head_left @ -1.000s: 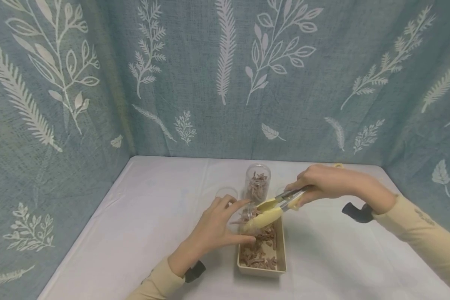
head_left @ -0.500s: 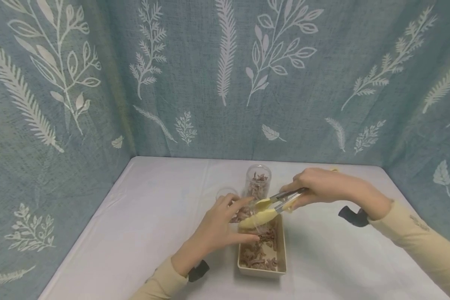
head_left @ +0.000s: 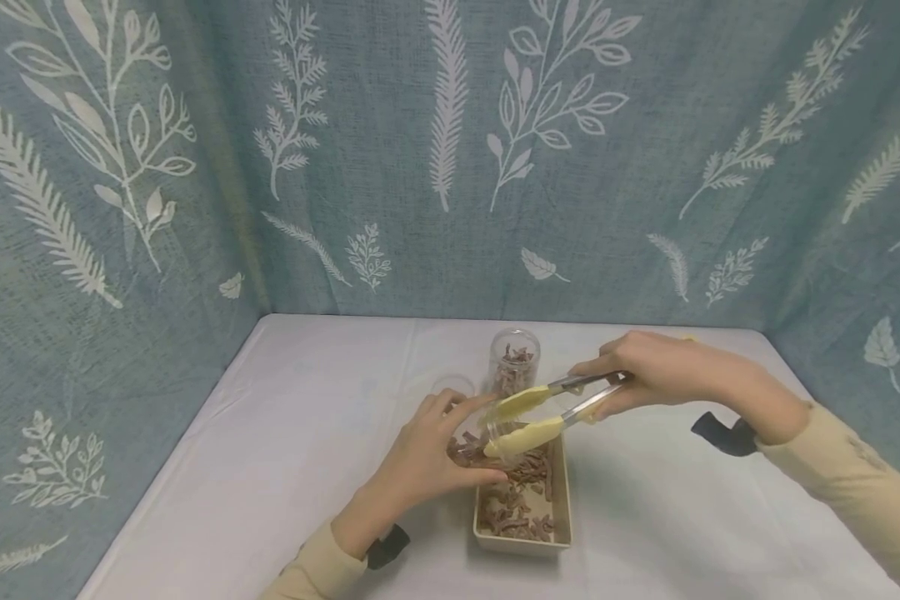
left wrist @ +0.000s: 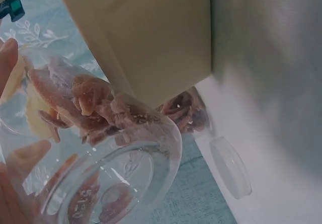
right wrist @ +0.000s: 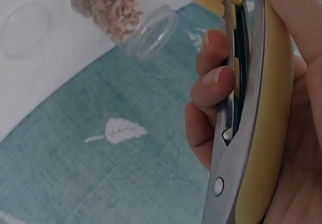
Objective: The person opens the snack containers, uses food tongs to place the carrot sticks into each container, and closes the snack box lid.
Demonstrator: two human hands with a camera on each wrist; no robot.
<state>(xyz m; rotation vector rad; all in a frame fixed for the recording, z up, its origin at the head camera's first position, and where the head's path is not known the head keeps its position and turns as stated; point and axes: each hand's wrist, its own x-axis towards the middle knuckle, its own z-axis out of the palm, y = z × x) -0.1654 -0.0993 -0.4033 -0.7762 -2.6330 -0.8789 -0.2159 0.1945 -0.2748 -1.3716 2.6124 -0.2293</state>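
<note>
My left hand (head_left: 427, 454) grips a clear plastic jar (left wrist: 131, 153) lying tilted on its side, with brown meat-like strips (left wrist: 95, 103) inside. Its mouth faces right, above the far part of a beige rectangular tray (head_left: 562, 508). In my right hand (head_left: 656, 371) is a pair of metal tongs (right wrist: 251, 83) with yellow handles and tips. The tong arms stand apart, and their yellow tips are at the jar's mouth; the head view does not show clearly whether they pinch any strip. More brown strips (head_left: 513, 521) lie scattered in the tray.
A second clear jar (head_left: 514, 362), holding brown strips, stands open-topped behind the tray. A round clear lid (head_left: 453, 384) lies on the white table (head_left: 330, 400) to its left. Patterned blue-green curtains (head_left: 390, 167) enclose the back and sides.
The tong arms have spread wider apart. My right hand has shifted slightly right over the last half second. My left hand keeps the jar tilted, almost in place.
</note>
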